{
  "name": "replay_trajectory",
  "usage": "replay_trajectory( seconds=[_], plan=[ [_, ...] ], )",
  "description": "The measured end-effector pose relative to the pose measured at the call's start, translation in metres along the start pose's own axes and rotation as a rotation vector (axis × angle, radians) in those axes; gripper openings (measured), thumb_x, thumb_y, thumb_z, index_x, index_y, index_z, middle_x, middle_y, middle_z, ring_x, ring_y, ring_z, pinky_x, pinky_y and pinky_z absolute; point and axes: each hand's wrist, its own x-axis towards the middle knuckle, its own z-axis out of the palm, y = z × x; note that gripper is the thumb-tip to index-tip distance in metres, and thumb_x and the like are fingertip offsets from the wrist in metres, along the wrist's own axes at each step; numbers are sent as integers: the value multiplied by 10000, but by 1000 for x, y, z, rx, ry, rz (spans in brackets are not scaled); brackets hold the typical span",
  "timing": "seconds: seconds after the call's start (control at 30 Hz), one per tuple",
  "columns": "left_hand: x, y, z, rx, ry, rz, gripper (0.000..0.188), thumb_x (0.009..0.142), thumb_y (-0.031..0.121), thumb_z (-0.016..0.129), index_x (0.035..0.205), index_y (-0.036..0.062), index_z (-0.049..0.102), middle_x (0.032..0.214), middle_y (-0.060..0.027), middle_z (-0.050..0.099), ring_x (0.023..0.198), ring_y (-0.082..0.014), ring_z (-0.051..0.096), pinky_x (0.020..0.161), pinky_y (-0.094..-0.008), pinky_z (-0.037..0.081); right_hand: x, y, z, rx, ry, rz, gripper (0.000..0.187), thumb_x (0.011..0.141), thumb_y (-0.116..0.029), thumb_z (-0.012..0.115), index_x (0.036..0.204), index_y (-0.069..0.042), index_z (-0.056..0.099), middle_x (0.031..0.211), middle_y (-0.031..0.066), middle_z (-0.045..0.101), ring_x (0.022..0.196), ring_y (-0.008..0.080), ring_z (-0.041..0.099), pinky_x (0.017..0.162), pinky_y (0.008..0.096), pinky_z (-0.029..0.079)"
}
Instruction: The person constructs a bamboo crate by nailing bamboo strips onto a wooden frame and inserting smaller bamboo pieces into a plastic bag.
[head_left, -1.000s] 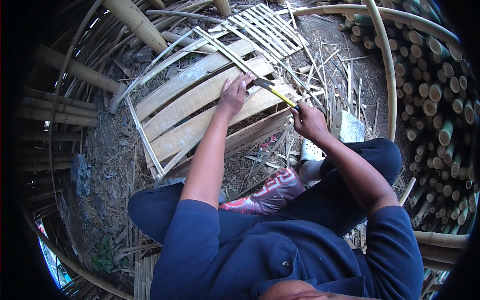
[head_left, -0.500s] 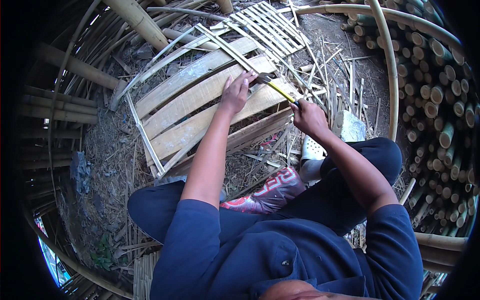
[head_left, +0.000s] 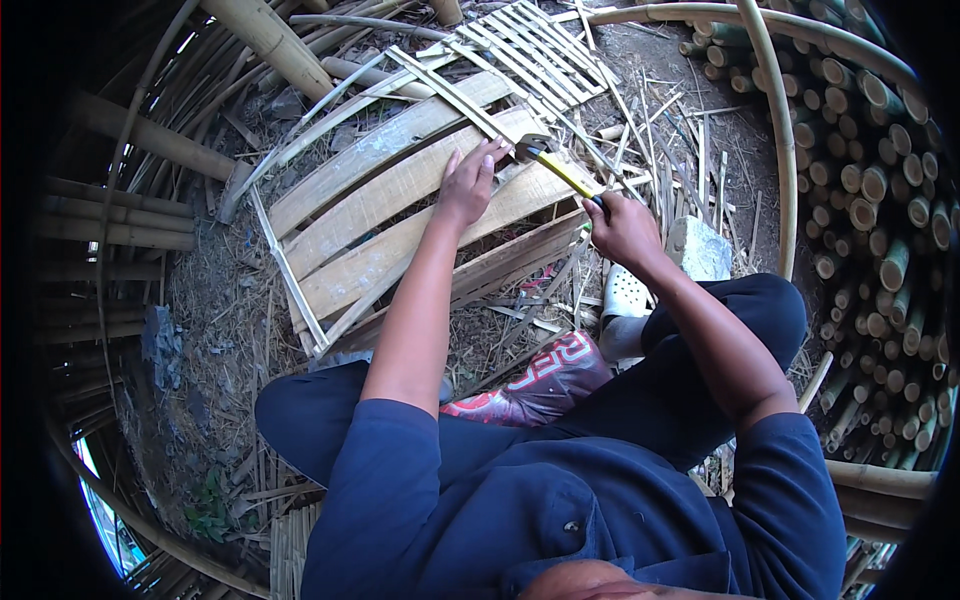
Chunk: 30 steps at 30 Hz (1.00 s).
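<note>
My right hand [head_left: 625, 230] is wrapped round the black grip of a hammer [head_left: 568, 174] with a yellow-and-black handle. Its dark head is beside the fingertips of my left hand [head_left: 470, 185], close above the wooden frame. That left hand lies on the slats with its fingers stretched out toward the end of a pair of narrow bamboo strips [head_left: 450, 95]. Beneath it, several broad pale wooden slats [head_left: 350, 230] form a crate-like panel with gaps between them. Whether a nail is under the hammer head cannot be made out.
A slatted bamboo rack [head_left: 545, 60] lies beyond the panel. Stacked bamboo poles [head_left: 870, 210] fill the right side. A pale stone block [head_left: 700, 248] stands by my white clog [head_left: 625, 295]. A red printed sack [head_left: 545, 385] lies between my legs, with bamboo scraps on the ground.
The hammer head has risen slightly, and my right hand has shifted a little up and to the right. My left hand stays nearly where it was on the slats.
</note>
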Motion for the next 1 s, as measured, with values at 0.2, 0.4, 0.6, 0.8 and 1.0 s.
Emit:
replay_trajectory(
  seconds=[0.2,0.4,0.6,0.8,1.0],
  plan=[
    [-2,-2,2,58,1,33,529,1116,468,248,1416,228,611,1567,-44,509,1501,-263,399,1264,-555,135,10,-19,-21,43,6,29,423,1017,-380,583,920,18,689,813,279,696,819,473,689,766,551,525],
    [-4,1,1,121,-8,51,482,1118,454,282,1419,260,604,1568,-50,507,1506,-270,394,1261,-560,136,17,-30,-37,120,10,123,423,1021,-367,573,952,27,710,843,279,706,852,462,693,809,537,520],
    [-3,3,1,91,-2,46,467,1102,429,357,1489,232,529,1547,-95,523,1497,-286,404,1260,-552,143,16,-30,-43,119,-28,182,440,1026,-376,569,968,35,716,869,278,716,863,448,706,821,532,522],
    [-4,1,3,103,1,34,508,1084,408,418,1543,192,439,1519,-124,545,1486,-297,418,1260,-548,146,11,-27,-37,82,-15,133,454,1026,-384,568,955,40,715,856,279,715,851,454,704,807,537,527],
    [-3,-2,4,41,25,20,460,1095,362,406,1516,179,430,1479,-112,588,1429,-286,491,1254,-548,159,4,-29,-31,1,-7,-7,427,1016,-386,568,916,4,709,825,276,709,823,468,703,768,556,538]
  ],
)
